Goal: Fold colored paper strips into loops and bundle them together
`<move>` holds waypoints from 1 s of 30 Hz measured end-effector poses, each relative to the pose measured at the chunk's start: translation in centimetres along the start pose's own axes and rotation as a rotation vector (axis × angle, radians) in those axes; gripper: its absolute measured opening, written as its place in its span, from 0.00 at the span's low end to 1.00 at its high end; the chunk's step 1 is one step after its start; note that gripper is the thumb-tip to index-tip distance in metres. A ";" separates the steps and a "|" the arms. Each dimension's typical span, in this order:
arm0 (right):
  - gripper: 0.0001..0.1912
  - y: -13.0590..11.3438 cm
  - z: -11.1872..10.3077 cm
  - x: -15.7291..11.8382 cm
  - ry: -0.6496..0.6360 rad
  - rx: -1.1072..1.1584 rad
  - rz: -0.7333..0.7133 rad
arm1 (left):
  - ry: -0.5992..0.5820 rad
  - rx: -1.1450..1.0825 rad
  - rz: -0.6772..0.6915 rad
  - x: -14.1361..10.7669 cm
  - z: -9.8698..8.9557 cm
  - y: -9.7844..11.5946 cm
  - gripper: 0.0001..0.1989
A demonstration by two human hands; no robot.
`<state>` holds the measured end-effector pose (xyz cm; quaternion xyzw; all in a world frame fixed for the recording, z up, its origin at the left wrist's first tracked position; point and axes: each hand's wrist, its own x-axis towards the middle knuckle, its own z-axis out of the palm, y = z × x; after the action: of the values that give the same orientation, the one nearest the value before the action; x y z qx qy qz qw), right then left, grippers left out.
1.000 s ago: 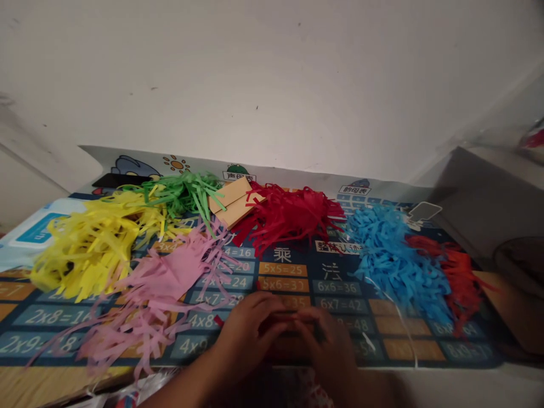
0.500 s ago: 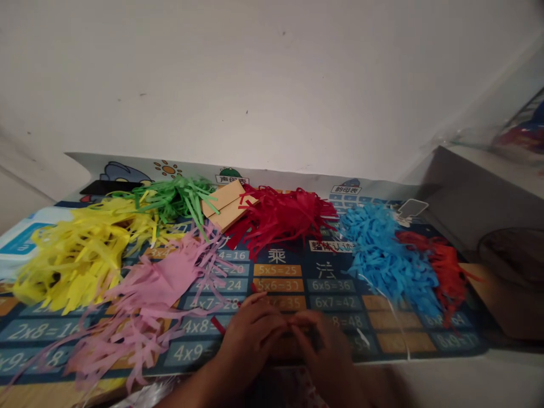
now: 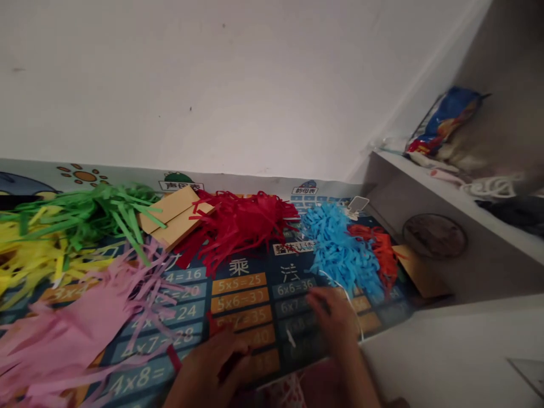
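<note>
Just below the light, soft, easily torn-looking blue fringe (image 3: 344,249) right of centre, probably best held by its dense middle, the right hand (image 3: 338,323) has a parted grip; the left hand's (image 3: 208,368), beside a red strip (image 3: 173,358) lower down, I cannot tell.

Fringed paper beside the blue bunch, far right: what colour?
Orange-red; shows best in the head view, partly behind the blue bunch.

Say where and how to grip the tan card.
I'd pinch the tan card at its bare far corner, coming down from above. It lies slanted, with green strips across its left end and red strips over its right, so other grips would likely snag fringe.
</note>
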<state>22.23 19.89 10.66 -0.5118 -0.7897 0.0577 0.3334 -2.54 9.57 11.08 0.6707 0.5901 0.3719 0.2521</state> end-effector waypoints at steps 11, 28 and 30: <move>0.25 8.0 -1.8 2.1 0.126 -0.282 0.119 | 0.051 -0.655 -0.363 0.4 -0.1 -0.6 0.08; 0.11 -11.4 1.5 -1.8 -0.361 0.516 0.087 | 0.179 -1.181 -0.631 -0.6 -0.6 1.2 0.14; 0.10 -11.3 1.6 -1.8 -0.377 0.490 0.091 | 0.191 -1.121 -0.612 -0.9 -0.8 1.0 0.13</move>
<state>13.01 13.50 13.49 -0.4315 -0.7765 0.3551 0.2913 -2.58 8.48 12.11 0.2025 0.4906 0.5930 0.6055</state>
